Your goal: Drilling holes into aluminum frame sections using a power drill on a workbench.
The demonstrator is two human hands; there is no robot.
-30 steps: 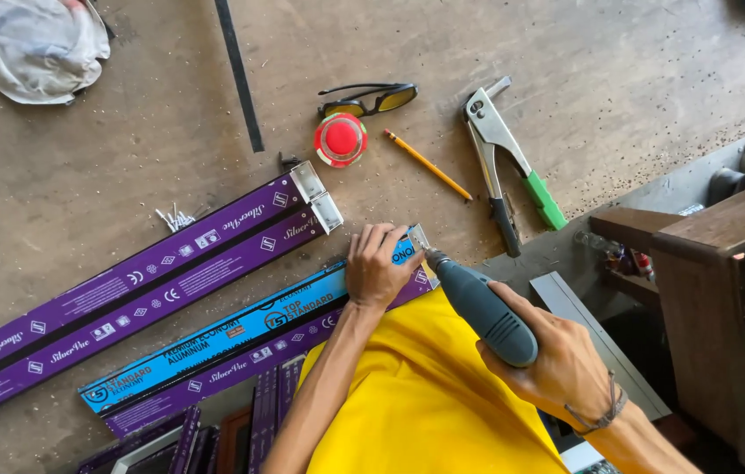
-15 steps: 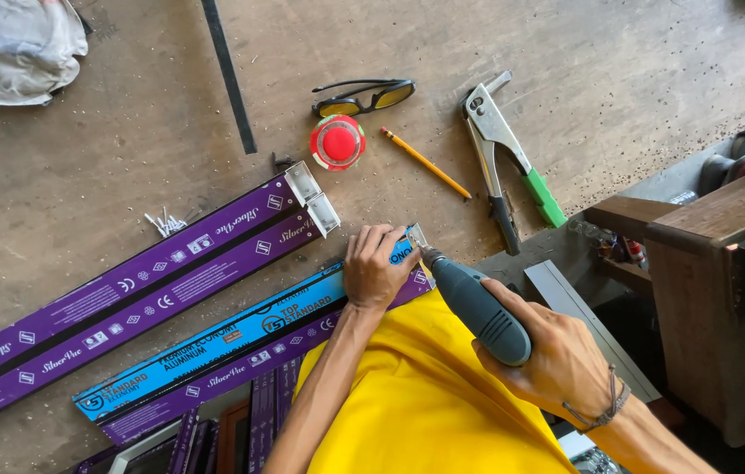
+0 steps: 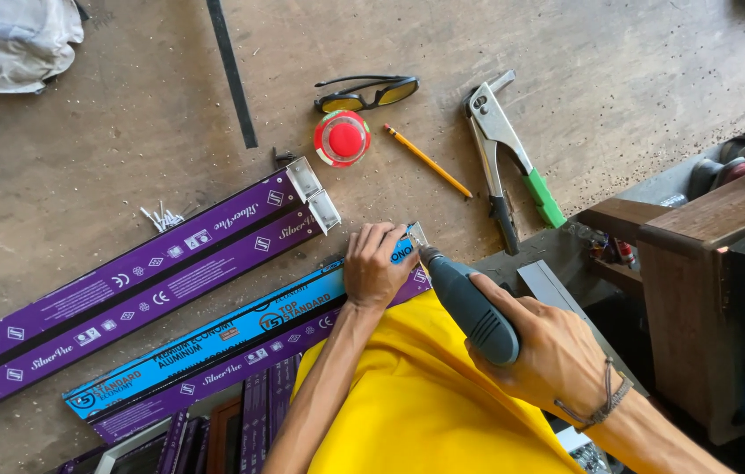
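My left hand (image 3: 376,266) presses down on the end of a blue-wrapped aluminium bar (image 3: 214,342) that lies on the concrete floor. My right hand (image 3: 548,351) grips a grey-blue power drill (image 3: 471,305), whose tip points at the bar's end just beside my left fingers. A purple-wrapped bar (image 3: 241,373) lies directly beneath the blue one. My yellow-clad knee (image 3: 425,404) fills the space between my arms.
Two more purple-wrapped bars (image 3: 127,281) lie to the left, with loose screws (image 3: 160,216) beside them. Beyond are dark glasses (image 3: 368,92), a red round cap (image 3: 342,138), a pencil (image 3: 427,161) and a hand riveter (image 3: 506,154). A wooden bench (image 3: 706,263) stands right; a white cloth (image 3: 13,39) lies far left.
Nothing has moved among the hands, drill and bars; only the view has shifted slightly, so everything sits a little lower left in frame.
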